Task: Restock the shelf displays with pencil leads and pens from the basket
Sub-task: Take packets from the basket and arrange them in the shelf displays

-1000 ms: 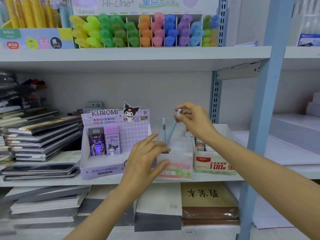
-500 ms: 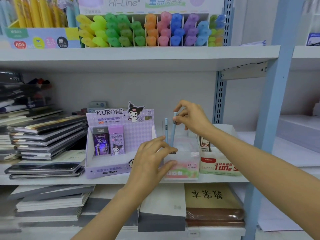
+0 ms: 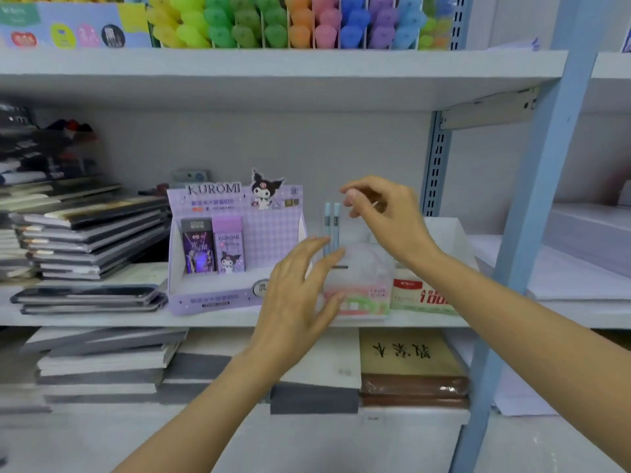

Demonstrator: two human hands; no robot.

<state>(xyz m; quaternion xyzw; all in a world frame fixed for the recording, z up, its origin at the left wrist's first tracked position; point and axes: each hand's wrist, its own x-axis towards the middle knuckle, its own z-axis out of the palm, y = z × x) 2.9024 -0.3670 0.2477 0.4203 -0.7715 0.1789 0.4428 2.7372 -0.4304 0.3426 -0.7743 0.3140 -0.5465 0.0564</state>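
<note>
Pens (image 3: 337, 220) upright in clear box (image 3: 362, 299)

Notebook stacks (image 3: 88, 233) fill middle shelf's (image 3: 85, 320) left end. Highlighters (image 3: 273, 25) in colour rows on upper shelf (image 3: 239, 68). Brown book (image 3: 409, 356) beneath. Blue post (image 3: 536, 216) upright, right.

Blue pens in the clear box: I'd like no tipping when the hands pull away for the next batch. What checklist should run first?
1. Both blue pens upright in the clear box: ok.
2. Right hand holding no pen: ok, it hovers beside the tips.
3. Left hand off the box: cannot tell; straight fingers lie by its left side, contact blurred.
4. Box flat on the shelf, between the Kuromi display and the red-and-white box: ok.
5. Basket within reach: cannot tell, not in view.
</note>
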